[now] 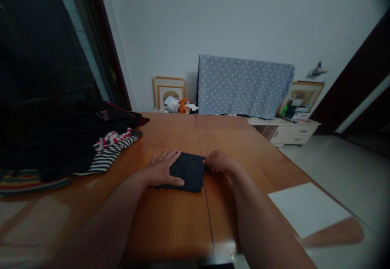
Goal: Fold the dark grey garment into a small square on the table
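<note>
R hand point(219, 162) grip narrow at edge of folded dark cloth point(188, 172); L hand point(161, 169) spread wide on it.

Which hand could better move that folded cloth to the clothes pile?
Probably the left hand: flat on the folded cloth, nearer the clothes pile; the right hand only touches its edge.

Bare wood across the counter point(225, 133) ahead of both grips, open all the way to the far edge. Close beside the left grip point(163, 170), a heap of clothes point(76, 147) past a narrow strip of bare wood, blocking any wide sweep leftward. Past the right grip point(219, 162), open wood out to a white sheet point(307, 209) near the corner. Between the grips, a folded dark cloth point(187, 172) in the way of any straight pass across.
</note>
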Demonstrator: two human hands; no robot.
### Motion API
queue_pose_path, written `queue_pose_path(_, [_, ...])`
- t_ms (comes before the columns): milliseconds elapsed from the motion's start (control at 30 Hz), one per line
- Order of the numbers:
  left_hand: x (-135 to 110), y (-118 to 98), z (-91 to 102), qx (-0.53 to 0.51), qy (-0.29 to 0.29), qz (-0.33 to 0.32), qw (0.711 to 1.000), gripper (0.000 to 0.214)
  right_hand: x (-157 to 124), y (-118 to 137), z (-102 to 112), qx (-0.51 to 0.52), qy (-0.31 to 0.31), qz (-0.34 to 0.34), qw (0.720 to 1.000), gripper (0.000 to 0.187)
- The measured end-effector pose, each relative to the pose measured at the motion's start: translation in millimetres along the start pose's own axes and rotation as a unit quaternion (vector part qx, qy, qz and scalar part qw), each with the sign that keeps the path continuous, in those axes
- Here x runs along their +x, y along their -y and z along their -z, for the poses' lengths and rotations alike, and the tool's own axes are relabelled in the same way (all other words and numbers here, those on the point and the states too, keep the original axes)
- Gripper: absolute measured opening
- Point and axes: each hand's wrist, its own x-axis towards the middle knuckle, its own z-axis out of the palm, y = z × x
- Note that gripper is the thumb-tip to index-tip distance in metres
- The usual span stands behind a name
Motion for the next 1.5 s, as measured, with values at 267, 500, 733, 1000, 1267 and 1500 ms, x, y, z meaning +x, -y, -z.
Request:
queue_pose_path(267, [1.2, 1.2, -2.0, -0.002, -0.015, -0.007, 1.0, 0.128, -1.9, 4.8, -1.1, 0.099, -0.125, 0.173, 0.972, 0.009])
queue_pose_path(500, [0.3, 0.3, -0.9, -0.001, -0.013, -0.002, 1.0, 0.128, -4.6, 1.6, -1.2, 0.067, 0.0, 0.139, 0.988, 0.01])
queue_pose_path(733, [-0.6, 0.3, 0.9, -0.002, -0.013, -0.007, 1.0, 0.129, -19.2, 12.8, 1.8, 0.124, 0.08, 0.171, 0.974, 0.011])
queue_pose_path(1000, [-1.1, 10.6, -2.6, -0.04, -0.075, -0.033, 0.996, 0.106, -30.0, 17.3, 3.0, 0.107, 0.132, 0.209, 0.963, 0.01])
queue_pose_path(1267, [7.9, 18.7, -1.7, -0.209, -0.283, -0.044, 0.935, 0.06, -57.0, 34.0, -2.9, -0.105, 0.187, 0.197, 0.957, 0.026])
queue_pose_path(1500, [-0.2, 9.6, -8.1, -0.124, -0.187, -0.081, 0.971, 0.054, -59.5, 39.4, -15.4, -0.211, 0.142, 0.199, 0.946, 0.014])
